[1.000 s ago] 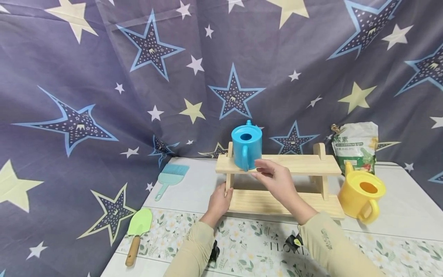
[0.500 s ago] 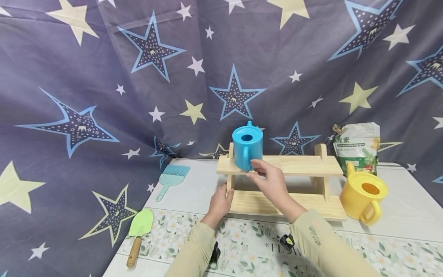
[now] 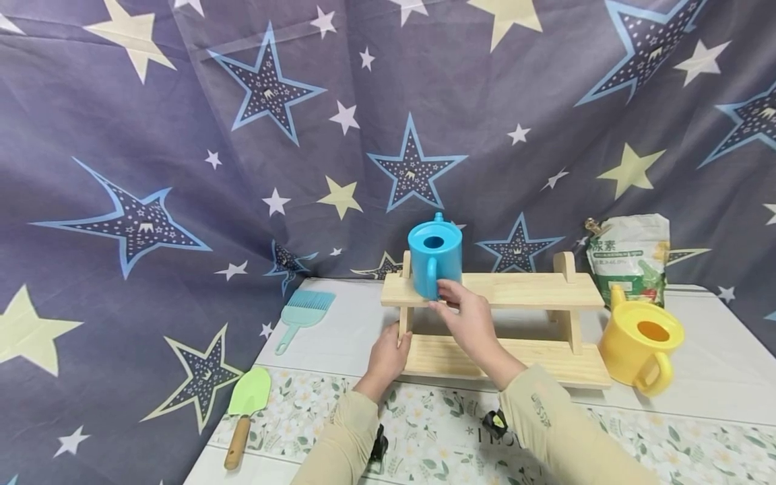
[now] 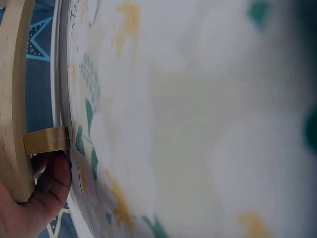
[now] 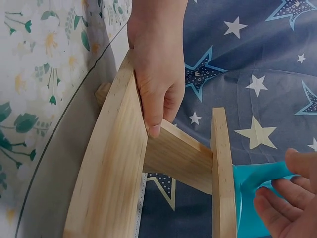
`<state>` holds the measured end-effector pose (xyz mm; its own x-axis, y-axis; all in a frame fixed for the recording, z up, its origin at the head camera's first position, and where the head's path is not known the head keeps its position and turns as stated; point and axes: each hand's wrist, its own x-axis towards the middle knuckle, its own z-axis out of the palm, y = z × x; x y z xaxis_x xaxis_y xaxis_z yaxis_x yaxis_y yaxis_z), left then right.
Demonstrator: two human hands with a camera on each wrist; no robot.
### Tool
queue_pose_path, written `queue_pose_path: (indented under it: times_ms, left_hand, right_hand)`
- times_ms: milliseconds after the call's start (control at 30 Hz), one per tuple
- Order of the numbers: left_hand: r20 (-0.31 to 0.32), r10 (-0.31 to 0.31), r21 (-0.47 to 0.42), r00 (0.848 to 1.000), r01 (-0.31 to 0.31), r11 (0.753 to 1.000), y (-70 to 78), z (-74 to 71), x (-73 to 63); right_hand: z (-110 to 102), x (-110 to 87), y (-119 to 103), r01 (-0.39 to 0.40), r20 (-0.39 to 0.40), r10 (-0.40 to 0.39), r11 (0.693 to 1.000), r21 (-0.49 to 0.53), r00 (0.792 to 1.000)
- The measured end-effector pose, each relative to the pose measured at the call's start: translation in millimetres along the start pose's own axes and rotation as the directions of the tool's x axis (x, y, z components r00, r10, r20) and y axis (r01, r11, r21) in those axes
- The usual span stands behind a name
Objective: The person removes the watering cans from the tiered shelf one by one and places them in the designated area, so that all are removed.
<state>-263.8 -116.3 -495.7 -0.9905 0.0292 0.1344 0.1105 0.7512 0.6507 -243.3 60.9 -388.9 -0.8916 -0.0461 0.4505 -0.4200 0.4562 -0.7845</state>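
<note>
A blue watering can [image 3: 434, 259] stands upright on the left end of the upper board of a two-tier wooden shelf [image 3: 521, 289], its handle towards me. My right hand [image 3: 469, 320] is at the lower part of that handle, thumb and fingers apart. In the right wrist view the right-hand fingers [image 5: 277, 210] lie close beside the handle; firm contact cannot be told. My left hand [image 3: 386, 353] grips the left end of the shelf's lower board. Thumb on top, it has its fingers curled underneath, as the left wrist view shows.
A yellow watering can [image 3: 639, 340] stands right of the shelf, before a white and green bag [image 3: 630, 259]. Left lie a light blue brush-shaped tool [image 3: 305, 310] and a green trowel [image 3: 250, 394] with a wooden handle. A star-patterned curtain [image 3: 364, 87] hangs behind the table.
My right hand has moved left, up to the blue watering can's handle. My left hand keeps its grip on the shelf. The whole head view has shifted slightly.
</note>
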Motion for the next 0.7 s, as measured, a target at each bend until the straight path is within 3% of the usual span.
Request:
queue_pose_path:
  times_ms: [300, 700]
  left_hand:
    - [-0.013, 0.026, 0.003, 1.0, -0.026, 1.0, -0.5, 1.3, 0.0]
    - [-0.003, 0.009, 0.001, 1.0, -0.009, 1.0, -1.1, 1.9, 1.2]
  right_hand:
    - [2.8, 0.5, -1.4, -0.007, -0.003, 0.007, 1.0, -0.007, 1.0]
    - [1.8, 4.4, 1.5, -0.017, 0.04, 0.018, 0.999, -0.028, 0.999]
